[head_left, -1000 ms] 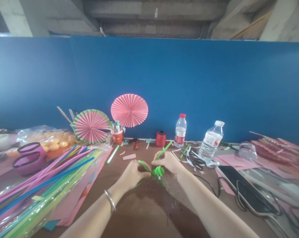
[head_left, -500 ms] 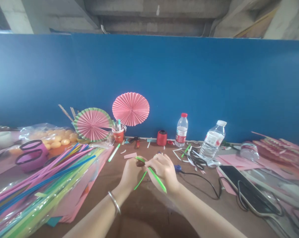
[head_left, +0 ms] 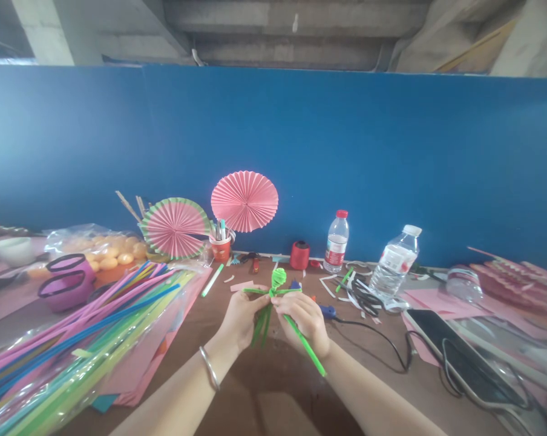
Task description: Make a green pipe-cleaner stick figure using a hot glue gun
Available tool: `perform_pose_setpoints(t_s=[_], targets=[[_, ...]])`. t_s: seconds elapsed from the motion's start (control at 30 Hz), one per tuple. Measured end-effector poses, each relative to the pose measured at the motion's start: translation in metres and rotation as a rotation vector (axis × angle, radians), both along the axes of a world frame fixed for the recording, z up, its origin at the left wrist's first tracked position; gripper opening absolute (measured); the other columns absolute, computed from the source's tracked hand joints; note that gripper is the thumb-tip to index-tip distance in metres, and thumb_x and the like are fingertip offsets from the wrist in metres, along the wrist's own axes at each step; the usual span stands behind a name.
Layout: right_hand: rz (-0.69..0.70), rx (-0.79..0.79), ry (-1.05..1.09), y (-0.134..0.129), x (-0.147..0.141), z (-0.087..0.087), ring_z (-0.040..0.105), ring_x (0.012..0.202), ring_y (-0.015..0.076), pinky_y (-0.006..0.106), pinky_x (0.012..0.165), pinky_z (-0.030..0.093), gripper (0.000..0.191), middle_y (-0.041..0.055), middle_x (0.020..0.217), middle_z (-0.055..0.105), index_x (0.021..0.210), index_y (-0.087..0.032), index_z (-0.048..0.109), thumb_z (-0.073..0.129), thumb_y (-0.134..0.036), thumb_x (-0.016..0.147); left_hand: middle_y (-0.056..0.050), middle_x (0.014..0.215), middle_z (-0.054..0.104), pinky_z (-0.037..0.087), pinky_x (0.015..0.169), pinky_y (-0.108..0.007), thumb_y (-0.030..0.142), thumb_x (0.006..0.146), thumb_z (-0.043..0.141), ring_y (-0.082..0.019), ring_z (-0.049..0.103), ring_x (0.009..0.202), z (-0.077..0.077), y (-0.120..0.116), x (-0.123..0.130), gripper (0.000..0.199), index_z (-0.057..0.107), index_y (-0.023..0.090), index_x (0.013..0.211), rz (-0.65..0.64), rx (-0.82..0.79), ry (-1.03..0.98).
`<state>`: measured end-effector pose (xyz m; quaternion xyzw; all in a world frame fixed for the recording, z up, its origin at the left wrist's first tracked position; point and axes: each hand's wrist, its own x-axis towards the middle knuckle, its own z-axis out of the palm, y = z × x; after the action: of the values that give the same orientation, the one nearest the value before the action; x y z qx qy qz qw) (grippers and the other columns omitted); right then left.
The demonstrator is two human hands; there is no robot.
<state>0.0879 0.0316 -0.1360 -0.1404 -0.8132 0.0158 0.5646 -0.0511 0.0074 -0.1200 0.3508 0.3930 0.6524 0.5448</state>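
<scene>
Between my hands, above the brown table, is a bright green pipe-cleaner figure [head_left: 279, 278] with a coiled round top and several strips spreading from below it. My left hand [head_left: 243, 316] is closed, pinching the figure just under its coil; a strip pokes out above the fingers and others hang below. My right hand [head_left: 304, 320] is closed too, its fingertips at the same joint from the other side. A long green pipe cleaner [head_left: 308, 349] runs from under the right fingers down past the palm. The fingers partly hide the joint.
Bagged colourful pipe cleaners [head_left: 96, 327] lie left. Pink paper fans [head_left: 245, 201] and a red cup of pens [head_left: 221, 249] stand behind. Toward the right are water bottles [head_left: 337, 245], a blue glue gun [head_left: 328, 312] with its cable, paper scraps and a phone [head_left: 464, 357].
The green coiled top, hidden by my hands before, now stands up between them. My right hand has lowered and turned. The long strip reaches further down to the right.
</scene>
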Motion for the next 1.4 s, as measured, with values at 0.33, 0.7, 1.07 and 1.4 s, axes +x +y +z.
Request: perform_pose_setpoints(t_s=[0.33, 0.7, 1.07, 1.4], targets=[[0.022, -0.024, -0.011, 0.001, 0.002, 0.0, 0.06, 0.077, 0.0153, 0.03, 0.069, 0.049, 0.02, 0.0053, 0.082, 0.066, 0.079, -0.02, 0.053, 0.05, -0.001, 0.074, 0.0, 0.059, 0.062, 0.042, 0.049, -0.018, 0.015, 0.06, 0.071, -0.01, 0.057, 0.054, -0.002, -0.003, -0.001, 0.016, 0.059, 0.014, 0.071, -0.041, -0.068, -0.096], [-0.022, -0.125, 0.052, 0.001, 0.001, -0.001, 0.06, 0.08, 0.0144, 0.028, 0.071, 0.049, 0.021, 0.0047, 0.086, 0.065, 0.081, -0.02, 0.051, 0.05, -0.001, 0.073, 0.0, 0.058, 0.061, 0.039, 0.044, -0.017, 0.02, 0.061, 0.072, -0.009, 0.055, 0.05, 0.002, -0.002, 0.001, 0.021, 0.06, 0.014, 0.078, -0.03, -0.049, -0.09], [0.009, -0.615, 0.314, -0.01, -0.011, -0.003, 0.063, 0.075, 0.0151, 0.026, 0.069, 0.05, 0.002, 0.0032, 0.082, 0.067, 0.074, -0.02, 0.059, 0.057, -0.018, 0.073, 0.0, 0.062, 0.063, 0.042, 0.055, -0.019, 0.018, 0.061, 0.072, -0.01, 0.058, 0.057, 0.001, -0.002, 0.0, 0.018, 0.062, 0.013, 0.075, -0.018, -0.018, -0.122], [0.194, -1.099, 0.624, 0.007, -0.018, -0.009, 0.054, 0.052, 0.0113, 0.024, 0.052, 0.044, 0.02, 0.0004, 0.06, 0.06, 0.073, -0.014, 0.059, 0.065, -0.032, 0.066, -0.002, 0.057, 0.061, 0.043, 0.057, -0.024, 0.019, 0.064, 0.07, -0.012, 0.056, 0.055, -0.001, -0.002, -0.006, 0.011, 0.062, 0.013, 0.065, -0.186, -0.095, -0.189]])
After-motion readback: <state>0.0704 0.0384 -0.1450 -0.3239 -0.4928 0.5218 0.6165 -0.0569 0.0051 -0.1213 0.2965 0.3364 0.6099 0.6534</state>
